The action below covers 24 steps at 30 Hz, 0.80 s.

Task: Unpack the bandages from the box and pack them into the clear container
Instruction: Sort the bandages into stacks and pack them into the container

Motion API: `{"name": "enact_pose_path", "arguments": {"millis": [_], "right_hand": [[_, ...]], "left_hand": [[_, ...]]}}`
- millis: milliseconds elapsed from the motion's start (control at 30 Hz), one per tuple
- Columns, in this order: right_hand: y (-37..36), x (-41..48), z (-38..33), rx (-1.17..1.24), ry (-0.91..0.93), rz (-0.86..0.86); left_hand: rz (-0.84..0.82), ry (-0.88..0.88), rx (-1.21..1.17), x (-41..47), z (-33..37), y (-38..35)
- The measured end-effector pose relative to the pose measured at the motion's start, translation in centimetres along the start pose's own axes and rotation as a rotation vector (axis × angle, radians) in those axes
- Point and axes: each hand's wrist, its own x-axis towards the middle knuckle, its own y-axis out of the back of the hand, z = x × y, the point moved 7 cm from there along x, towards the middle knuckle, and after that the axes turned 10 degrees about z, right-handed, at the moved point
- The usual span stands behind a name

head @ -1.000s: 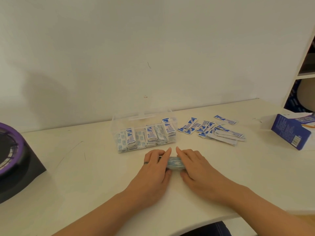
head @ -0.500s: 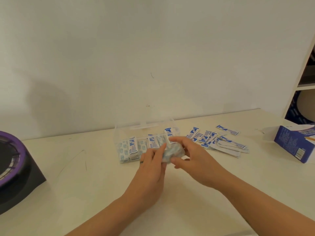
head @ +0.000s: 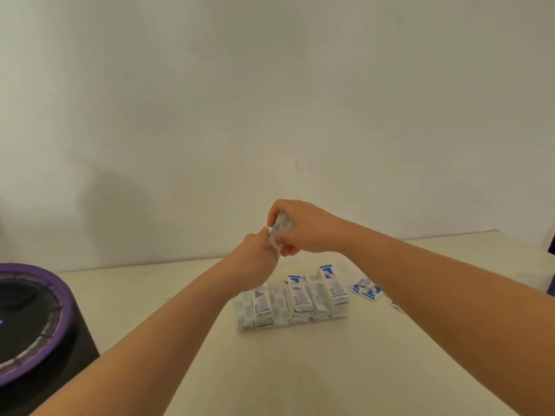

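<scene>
Two hands met in the air above the table (head: 300, 370), sharing one small stack of bandages (head: 280, 228) held over the clear container (head: 240, 324). The stack was white paper wrappers with pale blue print, its details blurred. Its long axis ran steeply, the upper end tipped a little to the right. The right hand (head: 306, 228) had its fingers curled round the upper part; the left hand (head: 256, 253) pinched the lower end between its fingers. Below them the container held about six bundles (head: 295, 298) standing on end side by side, blue-printed tops up. At least three loose bandages (head: 367, 291) lay flat just right of it, partly hidden by the right forearm (head: 435, 295). One black device (head: 30, 319) with a purple rim sat at the table's left side.
</scene>
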Motion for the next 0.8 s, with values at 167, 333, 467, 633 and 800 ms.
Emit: {"name": "enact_pose_path", "arguments": {"millis": [167,333,467,633,800], "right_hand": [[-3.2,2.5,3.9,-0.011,-0.213,-0.317],[-4.7,2.7,5.8,-0.057,-0.333,-0.516],[-6.1,2.7,6.4,-0.139,-0.348,-0.63],[-7.4,2.5,6.9,-0.184,-0.331,-0.7],[-8.1,2.4,7.6,-0.194,-0.331,-0.714]], "left_hand": [[-0.196,0.253,0.035,0.5,-2.2,-0.9],[-0.238,0.353,-0.018,0.4,-2.4,-2.1],[-0.287,0.387,0.028,0.5,-2.6,-2.6],[-0.368,0.364,0.104,0.5,-2.5,-2.9],[-0.364,0.325,0.137,1.2,-2.6,-2.2]]}}
